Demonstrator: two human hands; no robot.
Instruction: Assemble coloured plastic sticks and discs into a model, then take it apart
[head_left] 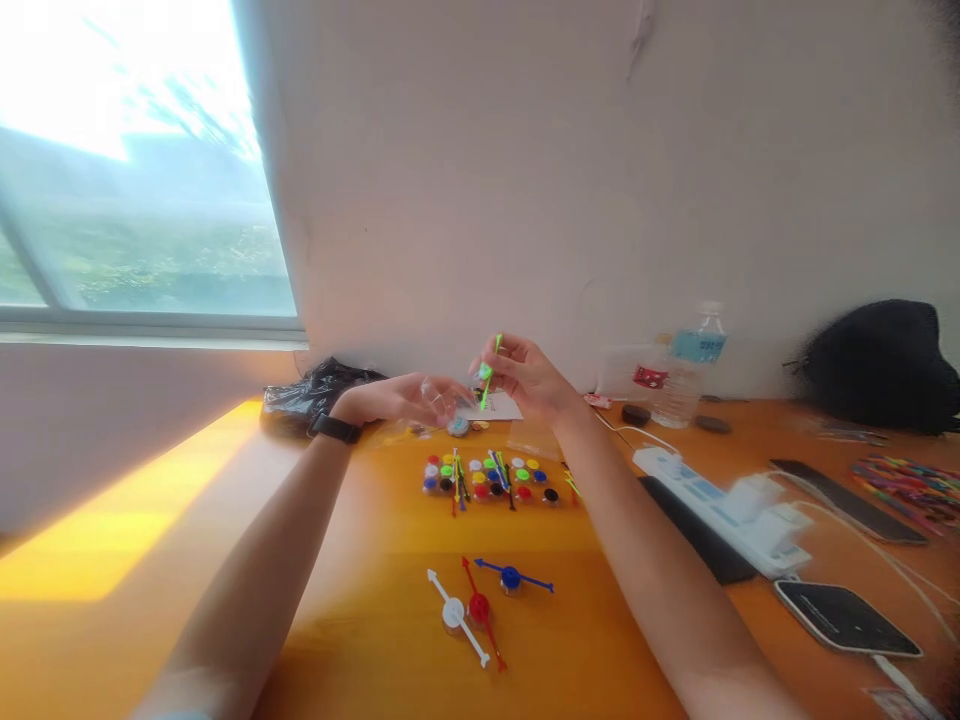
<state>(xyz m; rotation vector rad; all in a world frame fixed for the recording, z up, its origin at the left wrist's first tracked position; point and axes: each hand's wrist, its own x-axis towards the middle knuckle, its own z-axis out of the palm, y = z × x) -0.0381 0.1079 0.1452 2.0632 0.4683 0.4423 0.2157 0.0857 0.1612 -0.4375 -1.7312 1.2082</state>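
Note:
Above the far part of the table, my right hand (531, 378) is closed, its fingertips pinching a bright green arrow spinner (485, 374). The spinner stands nearly upright. My left hand (409, 398) is just left of it, its fingers stretched out and slightly curved; some clear outlines show near the fingers, too blurred to name. Below the hands are rows of colourful round spinner bases (523, 475) with loose arrows (459, 480) lying across them. Closer to me sit a white spinner (454, 613), a red spinner (479, 608) and a blue spinner (511, 577), each with its arrow on a round base.
A black plastic bag (322, 385) is at the back left. On the right are a white power strip (694, 487) with plugs and cables, a phone (847, 617), a water bottle (686, 375), a black bag (877, 365) and a colourful pile (907, 490).

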